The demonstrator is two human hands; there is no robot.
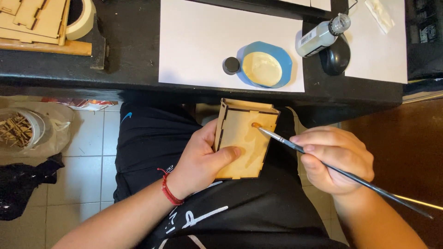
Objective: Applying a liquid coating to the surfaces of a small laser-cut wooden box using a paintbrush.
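Over our lap, our left hand (200,159) is cradling a small wooden box (244,138), its grip pinching one wall with the thumb pressed flat on the panel, so the face is staying tilted up and steady. Our right hand (334,159) is pinching a thin paintbrush (323,161) like a pen, its tip touching the panel near the upper edge. Farther off on the bench (129,50), a blue dish (266,64) of pale liquid is sitting on white paper (203,41), close for dipping, with a small dark cap (231,65) and an uncapped bottle (320,36) beside it.
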